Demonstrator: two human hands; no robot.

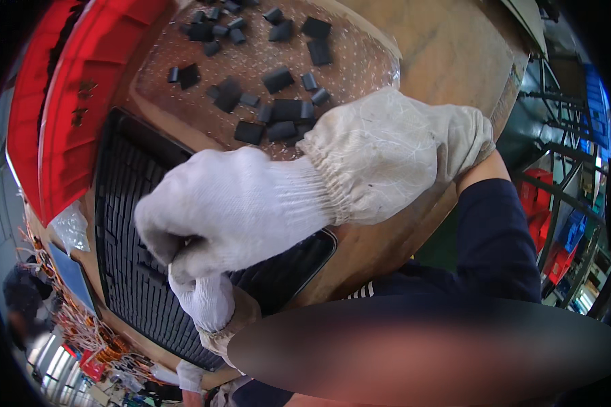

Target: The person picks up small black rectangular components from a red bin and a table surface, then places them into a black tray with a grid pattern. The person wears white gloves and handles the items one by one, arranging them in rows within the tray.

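Reaching across from the right, the right hand (pixel 231 210) in a white knitted glove hangs over a black tray (pixel 125 224), its fingers (pixel 159 241) curled down and bunched together against the gloved left hand (pixel 207 298), which rises from the lower edge with its fingers pressed together just under them. Whether anything is pinched between the two hands cannot be told; the gloves hide it.

One tray lies on the brown worktop (pixel 455 47), nearest the person, and it is packed with close rows of small black blocks, too many and too fine to count. Both hands meet above its near half.

Beyond the tray, on a clear dotted plastic sheet (pixel 360 61), loose black pieces (pixel 278 80) lie scattered, roughly two dozen, some overlapping, so the exact number cannot be told. A clear plastic bag (pixel 71 227) sits just beside the tray's left edge. Farther left, a red bin (pixel 61 102) curves along the worktop's edge; its contents are not visible.
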